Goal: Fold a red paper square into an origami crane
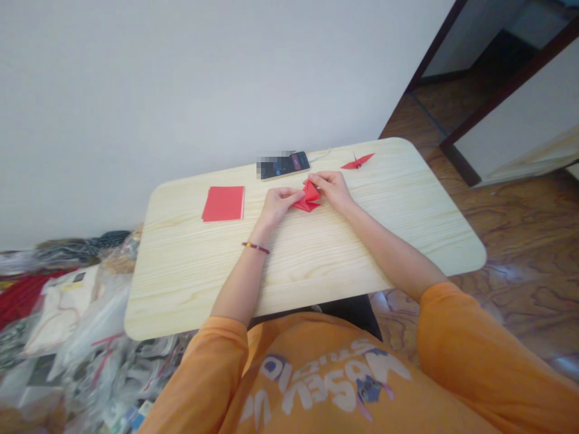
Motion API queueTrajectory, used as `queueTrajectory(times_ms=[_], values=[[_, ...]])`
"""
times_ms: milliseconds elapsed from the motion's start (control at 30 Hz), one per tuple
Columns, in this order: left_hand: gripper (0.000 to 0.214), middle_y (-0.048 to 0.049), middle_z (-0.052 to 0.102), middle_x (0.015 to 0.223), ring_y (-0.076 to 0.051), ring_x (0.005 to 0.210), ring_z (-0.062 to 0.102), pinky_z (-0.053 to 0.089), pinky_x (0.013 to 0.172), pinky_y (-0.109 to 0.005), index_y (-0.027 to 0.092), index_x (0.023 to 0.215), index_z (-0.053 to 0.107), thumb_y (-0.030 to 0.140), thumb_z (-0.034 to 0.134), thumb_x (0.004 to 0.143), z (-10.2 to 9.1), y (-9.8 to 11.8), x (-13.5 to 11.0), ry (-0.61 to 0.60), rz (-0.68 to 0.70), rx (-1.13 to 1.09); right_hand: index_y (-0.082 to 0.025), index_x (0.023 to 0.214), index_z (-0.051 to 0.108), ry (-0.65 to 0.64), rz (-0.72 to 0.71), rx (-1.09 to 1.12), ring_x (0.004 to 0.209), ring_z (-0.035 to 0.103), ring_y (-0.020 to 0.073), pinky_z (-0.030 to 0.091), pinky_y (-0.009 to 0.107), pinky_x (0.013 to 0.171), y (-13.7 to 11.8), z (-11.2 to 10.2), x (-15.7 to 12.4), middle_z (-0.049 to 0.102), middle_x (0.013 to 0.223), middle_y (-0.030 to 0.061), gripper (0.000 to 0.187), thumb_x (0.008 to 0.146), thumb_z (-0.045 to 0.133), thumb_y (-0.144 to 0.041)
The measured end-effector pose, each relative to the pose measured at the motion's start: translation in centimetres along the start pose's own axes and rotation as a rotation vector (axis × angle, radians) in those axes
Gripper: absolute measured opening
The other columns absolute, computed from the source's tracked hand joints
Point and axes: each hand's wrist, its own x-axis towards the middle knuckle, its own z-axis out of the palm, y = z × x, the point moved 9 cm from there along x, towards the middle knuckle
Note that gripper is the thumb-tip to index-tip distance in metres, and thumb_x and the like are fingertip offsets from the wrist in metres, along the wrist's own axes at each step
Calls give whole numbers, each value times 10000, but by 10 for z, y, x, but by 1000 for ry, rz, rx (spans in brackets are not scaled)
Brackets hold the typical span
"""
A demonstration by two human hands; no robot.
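Your hands [305,196] pinch the folded paper [309,200] above the counter [316,283]

Your left hand [278,206] and right hand [331,189] have their grips closed on the folded paper from either side, at the middle of the counter near its far edge. Pressing too hard could crease or tear a flap, and uneven pull could skew the folds. The phone [284,165] lies just past your left fingertips, so a slip that way could knock it or snag its cable [320,156]. The paper crane [357,161] sits just beyond your right hand, where a careless sweep could crush it. The red sheets [223,203] lie farther left, clear of your hands, though a stray forearm could shift them.
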Motion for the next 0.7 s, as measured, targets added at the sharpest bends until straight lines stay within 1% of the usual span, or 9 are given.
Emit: queueTrajectory(times_ms=[67, 133, 233, 267, 467, 700], values=[[356, -58, 730, 673, -121, 592, 616, 483, 671, -260, 127, 679, 745, 403, 859, 487, -1, 0, 0, 13, 2, 5, -146, 685, 691, -1, 26, 24, 627, 607, 138, 474, 252, 579, 3, 0, 0, 694, 688, 49, 450, 664, 714, -595], [348, -60, 732, 680, -120, 589, 615, 486, 670, -262, 126, 680, 746, 397, 857, 492, -1, 2, 0, 17, 10, 11, -148, 671, 688, -8, 23, 12, 618, 599, 135, 472, 252, 580, 3, 2, -1, 689, 681, 44, 429, 634, 746, -572], [333, -64, 732, 680, -122, 587, 618, 491, 671, -265, 125, 685, 748, 386, 852, 505, 0, 2, -1, 3, 16, 10, -155, 648, 679, -11, 1, -30, 606, 583, 127, 469, 255, 594, 0, 3, -1, 676, 657, 24, 346, 545, 829, -449], [327, -65, 732, 680, -122, 588, 619, 493, 670, -265, 126, 686, 749, 381, 850, 509, 1, 2, -1, -3, 17, 9, -158, 646, 677, -9, 0, -38, 605, 580, 125, 468, 256, 598, 0, 3, -2, 673, 653, 20, 319, 535, 838, -410], [290, -61, 730, 681, -122, 590, 612, 488, 668, -265, 129, 684, 748, 358, 837, 529, -1, 2, -1, 14, 27, 55, -163, 629, 682, -9, -3, -68, 595, 559, 118, 449, 252, 595, 0, 1, 0, 663, 628, 13, 169, 604, 776, -301], [253, -50, 719, 653, -115, 568, 593, 474, 643, -260, 128, 659, 741, 330, 822, 529, 1, 4, -3, 15, 9, 57, -153, 608, 680, -6, -10, -6, 599, 553, 113, 428, 234, 575, 0, 0, 0, 668, 632, 14, 134, 647, 681, -281]])
